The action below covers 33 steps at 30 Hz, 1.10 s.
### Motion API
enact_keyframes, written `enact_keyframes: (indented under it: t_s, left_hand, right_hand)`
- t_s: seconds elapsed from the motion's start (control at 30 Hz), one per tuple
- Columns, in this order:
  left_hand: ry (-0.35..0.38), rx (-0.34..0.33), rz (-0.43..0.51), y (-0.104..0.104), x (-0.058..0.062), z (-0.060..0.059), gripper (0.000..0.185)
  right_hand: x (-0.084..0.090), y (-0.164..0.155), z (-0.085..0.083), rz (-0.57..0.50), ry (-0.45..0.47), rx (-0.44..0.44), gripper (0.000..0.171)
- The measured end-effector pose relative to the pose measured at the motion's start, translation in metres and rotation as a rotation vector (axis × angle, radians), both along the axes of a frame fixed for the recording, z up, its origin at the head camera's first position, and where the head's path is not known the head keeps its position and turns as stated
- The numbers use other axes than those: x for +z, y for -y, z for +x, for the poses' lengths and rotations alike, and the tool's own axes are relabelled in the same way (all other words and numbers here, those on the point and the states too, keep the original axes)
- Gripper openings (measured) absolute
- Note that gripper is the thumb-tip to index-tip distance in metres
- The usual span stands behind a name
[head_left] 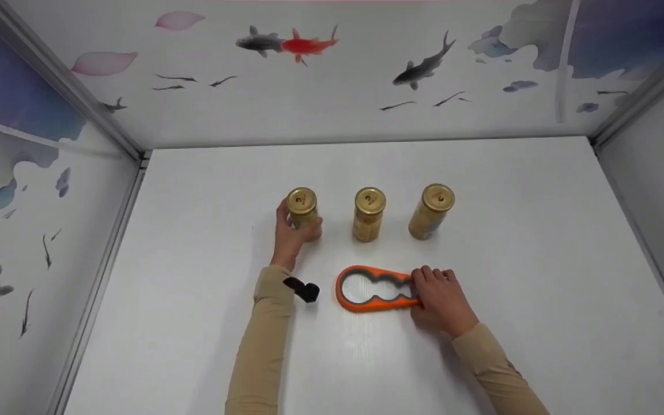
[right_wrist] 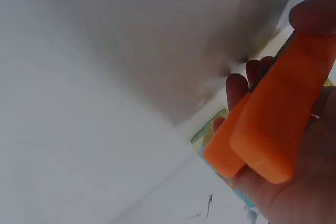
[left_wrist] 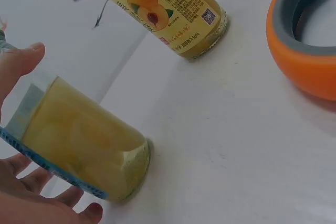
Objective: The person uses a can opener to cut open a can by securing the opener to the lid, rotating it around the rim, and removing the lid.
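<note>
My left hand point(head_left: 290, 237) holds the leftmost glass jar point(head_left: 302, 202), thumb on its right side and fingers on its left. The jar stands upright with a gold lid; pale yellow contents show through its glass point(left_wrist: 86, 140) in the left wrist view. In my right hand point(head_left: 442, 301) is the handle end of an orange jar opener point(head_left: 381, 305) with a grey, scalloped inner edge. Its round end points left, in front of the jars. The right wrist view shows fingers and thumb curled round the orange handle point(right_wrist: 283, 108).
Two similar gold-lidded jars, a middle one point(head_left: 369, 203) and a right one point(head_left: 431, 212), stand in a row on the white table point(head_left: 539, 259). Printed panels with fish point(head_left: 424, 66) enclose the back and sides. A black wrist camera point(head_left: 303, 289) sits at my left cuff.
</note>
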<state>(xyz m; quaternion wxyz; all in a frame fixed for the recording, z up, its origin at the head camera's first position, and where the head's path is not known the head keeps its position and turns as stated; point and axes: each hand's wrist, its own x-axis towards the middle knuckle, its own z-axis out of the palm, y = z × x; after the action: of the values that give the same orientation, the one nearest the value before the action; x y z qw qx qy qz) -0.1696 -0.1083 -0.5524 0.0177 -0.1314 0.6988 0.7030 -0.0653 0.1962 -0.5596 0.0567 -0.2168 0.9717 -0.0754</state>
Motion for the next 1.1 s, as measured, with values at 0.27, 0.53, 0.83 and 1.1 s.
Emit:
enact_keyframes:
  t_s: [0.27, 0.53, 0.83, 1.1]
  left_hand:
    - [0.025, -0.009, -0.033, -0.004, -0.001, -0.002, 0.083]
    - [0.006, -0.016, -0.092, -0.008, -0.003, 0.002, 0.083]
    - [-0.003, -0.063, -0.105, -0.009, -0.006, 0.013, 0.089]
    - [-0.053, -0.131, -0.078, -0.017, -0.007, 0.031, 0.082]
  right_hand:
    - [-0.001, -0.010, 0.006, -0.035, 0.076, -0.096, 0.041]
    - [0.005, -0.022, 0.011, -0.071, -0.008, -0.154, 0.046]
    - [0.019, -0.034, 0.014, -0.169, -0.064, -0.247, 0.048]
    - [0.038, -0.042, 0.016, -0.260, -0.225, -0.220, 0.048]
